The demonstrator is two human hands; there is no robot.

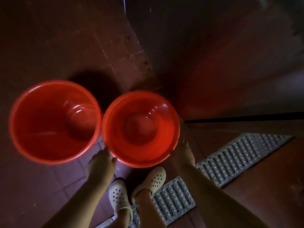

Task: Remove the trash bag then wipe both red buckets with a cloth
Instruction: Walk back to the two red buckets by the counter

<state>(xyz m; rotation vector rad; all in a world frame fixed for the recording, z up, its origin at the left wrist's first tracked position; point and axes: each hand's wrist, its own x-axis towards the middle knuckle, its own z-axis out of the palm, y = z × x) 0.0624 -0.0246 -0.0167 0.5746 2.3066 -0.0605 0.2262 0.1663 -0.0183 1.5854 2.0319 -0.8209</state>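
Red-brown floor tiles (54,176) form the working surface, and most open room lies to the left and ahead, where the floor is bare. To the right, room is limited by a dark wall panel (230,55) and by a grey perforated metal drain grate (230,155) that runs diagonally past the feet.

The larger round red plastic bucket (54,122) is set on the tiles at the left, mouth upward, and appears empty. The smaller round red plastic bucket (140,129) is positioned just beside it on the right; the two rims look to be touching or nearly so. This side-by-side placement probably allows both interiors to be reached in turn. No trash bag and no cloth are visible in either bucket or elsewhere, so the bag is judged to be already removed and the wiping not yet begun.

The smaller bucket is flanked by both hands at its near rim. The left hand (100,163) is placed against the near left edge with the thumb by the rim; a closed grasp cannot be confirmed owing to blur. The right hand (182,153) is partly hidden beneath the near right edge, and whether it is gripping cannot be told.

A pair of cream perforated clogs (138,188) stands just behind the smaller bucket, one partly on the grate.
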